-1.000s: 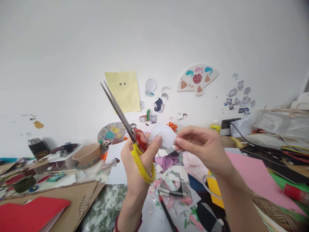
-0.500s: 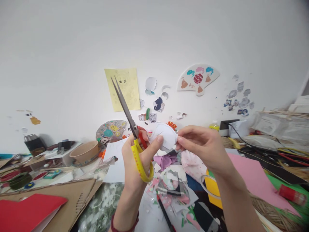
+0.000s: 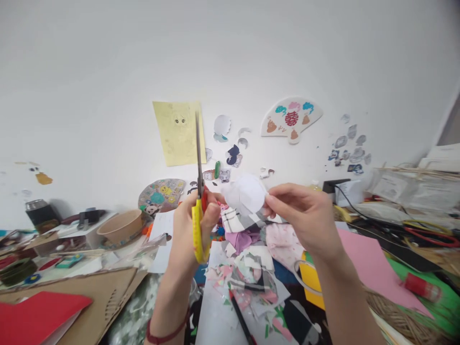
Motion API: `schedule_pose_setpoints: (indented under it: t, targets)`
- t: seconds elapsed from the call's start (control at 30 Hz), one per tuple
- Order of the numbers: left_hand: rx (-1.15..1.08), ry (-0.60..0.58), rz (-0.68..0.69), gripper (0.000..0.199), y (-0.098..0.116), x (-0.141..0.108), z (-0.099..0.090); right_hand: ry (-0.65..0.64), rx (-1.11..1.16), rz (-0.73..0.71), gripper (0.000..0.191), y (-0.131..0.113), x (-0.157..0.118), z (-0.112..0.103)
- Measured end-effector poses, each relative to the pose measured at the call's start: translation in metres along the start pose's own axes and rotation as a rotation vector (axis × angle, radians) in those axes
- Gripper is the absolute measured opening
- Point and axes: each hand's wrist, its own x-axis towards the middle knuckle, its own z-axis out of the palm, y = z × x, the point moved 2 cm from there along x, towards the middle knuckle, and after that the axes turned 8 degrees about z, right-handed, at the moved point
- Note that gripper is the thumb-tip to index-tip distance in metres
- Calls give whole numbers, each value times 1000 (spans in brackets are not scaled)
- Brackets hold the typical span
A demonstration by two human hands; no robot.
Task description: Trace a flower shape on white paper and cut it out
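Observation:
My left hand (image 3: 190, 227) is closed around scissors (image 3: 198, 225) with yellow and red handles, their blurred blades pointing up. A white round paper piece (image 3: 247, 192) is pinched at its right edge by the thumb and fingers of my right hand (image 3: 300, 215). The left edge of the paper is blurred and lies close to my left fingertips; I cannot tell whether they touch. Below the hands, paper and cloth scraps (image 3: 255, 270) in pink, green and checked patterns lie in a heap on a white sheet (image 3: 215, 311).
A black pen-like stick (image 3: 241, 316) lies by the scraps. To the left are a round tan bowl (image 3: 120, 226), cardboard (image 3: 100, 292) and a red folded card (image 3: 39, 316). Pink paper (image 3: 373, 263), a tape roll (image 3: 305, 278) and twine (image 3: 395, 314) lie right. Cut-outs hang on the wall.
My left thumb has come off the paper piece, and my left hand has shifted left. The scissors have turned from leaning left to nearly upright. My right hand still pinches the paper.

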Motion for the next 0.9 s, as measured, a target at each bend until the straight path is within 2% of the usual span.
schedule_pose_setpoints:
  t: [0.07, 0.13, 0.2, 0.33, 0.43, 0.53, 0.73, 0.9]
  targets:
    - [171, -92, 63, 41, 5, 3, -11, 130, 19, -63, 4, 2, 2, -2]
    - [345, -233, 109, 39, 8, 4, -20, 251, 39, -119, 4, 4, 4, -4]
    - [479, -331, 151, 35, 10, 4, -25, 336, 46, -151, 6, 6, 5, -5]
    - [718, -467, 136, 24, 7, 1, -21, 410, 57, -209, 8, 6, 5, -6]
    - [811, -557, 95, 28, 5, -1, -16, 440, 41, -240, 9, 3, 3, -6]
    - [822, -576, 102, 28, 3, -1, -16, 461, 52, -234, 12, 1, 2, -6]
    - [825, -481, 158, 24, 1, 0, -18, 461, 69, -235, 10, 0, -1, -3]
    - [860, -487, 172, 28, 1, 1, -18, 479, 63, -246, 10, -1, -3, -1]
